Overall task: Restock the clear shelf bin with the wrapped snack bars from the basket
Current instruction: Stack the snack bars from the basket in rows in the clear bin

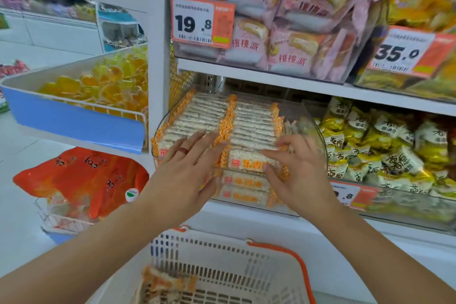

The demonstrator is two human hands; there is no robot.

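Two hands, left hand (187,158) and right hand (296,165), touch two bar rows (229,121).

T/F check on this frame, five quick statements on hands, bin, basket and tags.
1. Both hands rest on the snack bars in the clear bin. True.
2. The left hand wears a ring. True.
3. The basket is empty. False: a few bars lie in its left corner.
4. The price tag above the bin reads 35.0. False: it reads 19.8.
5. The right hand has a bar lifted clear of the bin. False: its fingers touch bars lying in the bin.
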